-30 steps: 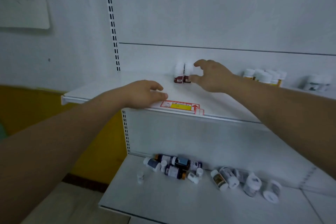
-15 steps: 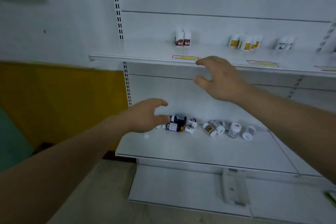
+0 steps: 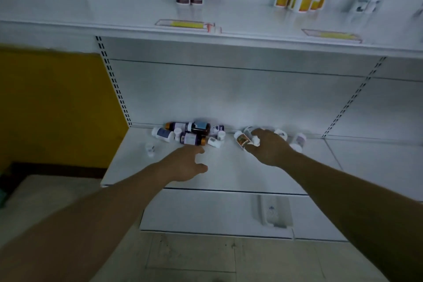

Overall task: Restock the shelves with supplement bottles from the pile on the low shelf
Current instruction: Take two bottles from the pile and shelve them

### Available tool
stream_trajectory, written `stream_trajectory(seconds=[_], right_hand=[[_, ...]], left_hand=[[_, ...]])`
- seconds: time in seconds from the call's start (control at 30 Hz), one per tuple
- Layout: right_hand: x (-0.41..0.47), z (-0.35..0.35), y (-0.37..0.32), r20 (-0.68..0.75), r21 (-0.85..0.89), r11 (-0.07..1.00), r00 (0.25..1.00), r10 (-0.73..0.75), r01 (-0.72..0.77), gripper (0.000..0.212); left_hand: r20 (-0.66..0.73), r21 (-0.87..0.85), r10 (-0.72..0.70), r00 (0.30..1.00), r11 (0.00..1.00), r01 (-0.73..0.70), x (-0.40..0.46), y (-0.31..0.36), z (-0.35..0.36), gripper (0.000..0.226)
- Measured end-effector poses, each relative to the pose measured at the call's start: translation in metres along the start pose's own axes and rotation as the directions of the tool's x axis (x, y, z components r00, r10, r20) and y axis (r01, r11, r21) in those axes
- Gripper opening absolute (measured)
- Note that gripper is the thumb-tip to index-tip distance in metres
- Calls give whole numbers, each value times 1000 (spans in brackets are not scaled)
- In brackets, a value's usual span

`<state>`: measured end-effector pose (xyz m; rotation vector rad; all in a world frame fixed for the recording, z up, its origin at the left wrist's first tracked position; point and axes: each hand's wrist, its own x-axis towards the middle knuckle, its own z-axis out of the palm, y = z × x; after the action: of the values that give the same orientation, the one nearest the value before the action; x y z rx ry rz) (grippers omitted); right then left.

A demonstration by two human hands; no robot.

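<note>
Supplement bottles (image 3: 194, 133) lay piled on the low shelf (image 3: 229, 176); both hands had dropped from the upper shelf (image 3: 137, 27), left hand (image 3: 185, 167) released, right hand (image 3: 267, 146) reaching, grip unclear.

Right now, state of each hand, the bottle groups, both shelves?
left hand: fingers loosely spread, short of the dark bottles, holding nothing
right hand: fingers on the white bottles, grip unclear
dark bottles: lying in a pile
white bottles: lying on their sides
low shelf: holds the pile
upper shelf: three upright bottle groups, blurred
</note>
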<state>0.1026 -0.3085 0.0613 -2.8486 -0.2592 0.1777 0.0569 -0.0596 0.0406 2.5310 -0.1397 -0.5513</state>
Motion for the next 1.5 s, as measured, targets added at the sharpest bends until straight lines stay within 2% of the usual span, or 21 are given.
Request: stream_trajectory(seconds=[0.13,0.33,0.47,0.57,0.7,0.77,0.8,0.83,0.87,0.9,0.93,0.97,1.0,1.03,1.07,1.13,1.23,1.3,1.33,1.4,1.5], right_hand=[[60,44,48,112,61,991,987,112,-119,56],[123,117,80,1,154,980,992,130,-128,54],[142,164,94,43,-30,991,991,129,-128,76],[145,175,99,-48,-134,973,982,182,-186,77],[142,175,97,-76,-13,980,977,199,-201,53],[133,171,92,-30,217,944,964,263,-250,46],[126,167,87,22,411,856,942,335,-314,45],[118,161,82,115,633,672,905,410,-385,44],[107,155,76,244,820,380,862,444,-428,42],[94,147,70,369,903,53,833,412,-426,37],[78,139,67,447,893,-227,827,342,-389,30],[61,130,64,479,842,-412,834,274,-348,26],[43,122,60,481,796,-514,849,218,-319,26],[24,113,54,460,776,-554,871,173,-300,25],[7,103,47,431,773,-566,892,136,-287,25],[-27,82,28,358,795,-555,928,104,-244,28],[-73,52,1,247,823,-545,965,88,-161,36],[-102,30,-15,175,863,-495,979,108,-100,47],[-116,18,-22,142,905,-419,980,139,-72,52],[-140,-7,-36,58,984,-176,973,225,-18,56],[-170,-49,-47,-114,983,173,953,281,67,60]], left_hand=[[13,83,-35,999,996,34,82,-4,23,67],[-105,237,66,992,971,-40,189,-17,63,55],[-134,445,122,984,894,-50,230,-27,97,64],[-217,635,164,962,773,11,242,-30,113,68],[-317,669,184,930,739,82,246,-30,113,61],[-318,629,142,937,772,96,244,-35,113,56],[-301,590,114,947,802,91,240,-36,112,53],[-301,493,86,950,867,78,234,-36,111,49],[-311,293,39,950,954,57,226,-33,109,43],[-311,-29,-44,950,999,37,215,-26,106,36],[-260,-410,-143,955,912,25,199,-18,101,28],[-156,-735,-207,966,678,27,181,-9,94,24],[-43,-916,-214,976,397,46,160,0,86,27],[29,-985,-171,985,162,57,138,6,80,31],[54,-998,-117,992,13,56,116,12,73,32],[64,-991,-6,998,-118,63,72,22,59,30],[83,-968,132,988,-227,112,17,42,37,34],[62,-965,203,977,-236,111,-16,57,20,34],[46,-967,234,971,-231,102,-32,65,12,35],[1,-979,279,960,-195,57,-60,82,-2,34],[-82,-995,321,944,-75,-61,-92,109,-20,28]])
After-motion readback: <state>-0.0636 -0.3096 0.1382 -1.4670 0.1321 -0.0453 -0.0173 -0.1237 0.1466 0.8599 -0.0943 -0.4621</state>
